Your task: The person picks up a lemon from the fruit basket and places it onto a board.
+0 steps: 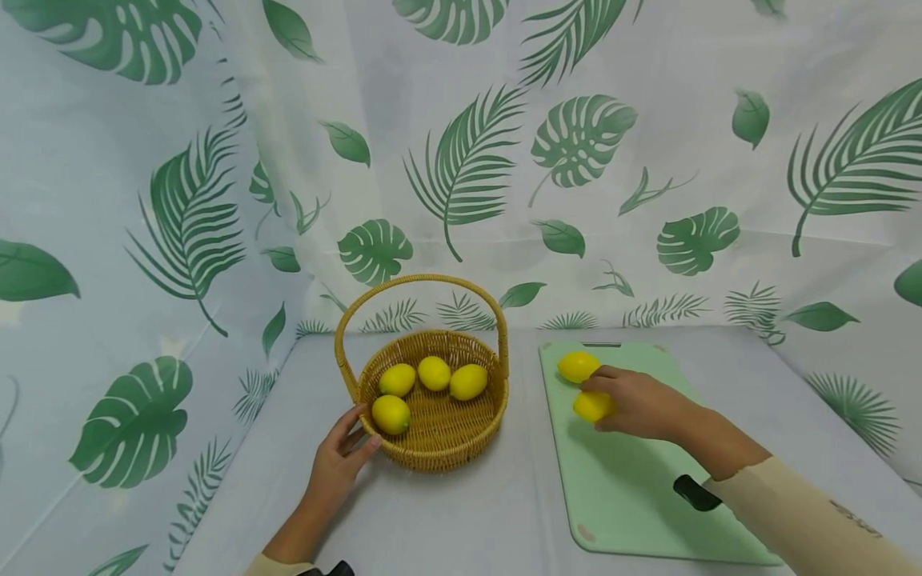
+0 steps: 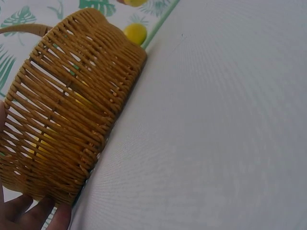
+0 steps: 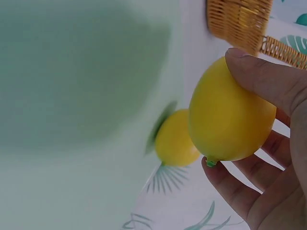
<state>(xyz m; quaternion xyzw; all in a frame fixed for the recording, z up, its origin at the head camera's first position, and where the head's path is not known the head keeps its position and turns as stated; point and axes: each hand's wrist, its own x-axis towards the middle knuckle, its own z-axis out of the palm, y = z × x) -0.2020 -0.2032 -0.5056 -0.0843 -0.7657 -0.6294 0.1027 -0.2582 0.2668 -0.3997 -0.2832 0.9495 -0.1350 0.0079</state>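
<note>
A round wicker basket point(image 1: 432, 458) with a tall arched handle holds several yellow lemons point(image 1: 434, 374). My left hand point(image 1: 338, 460) touches the basket's outer left side, thumb toward the front and fingers spread along the wall. In the left wrist view, fingertips point(image 2: 60, 218) rest against the woven side near its base. On the right, my right hand point(image 1: 641, 402) holds a lemon point(image 3: 230, 115) between thumb and fingers, above a pale green cutting board point(image 1: 612, 496). The green stem end of this lemon shows in the right wrist view. Another lemon point(image 1: 579, 366) lies on the board just beyond it.
A white cloth covers the table point(image 1: 497, 512) under basket and board. Behind and to the left hangs a white curtain point(image 1: 461, 160) printed with green leaves. A black wrist strap point(image 1: 696, 493) is on my right forearm, over the board.
</note>
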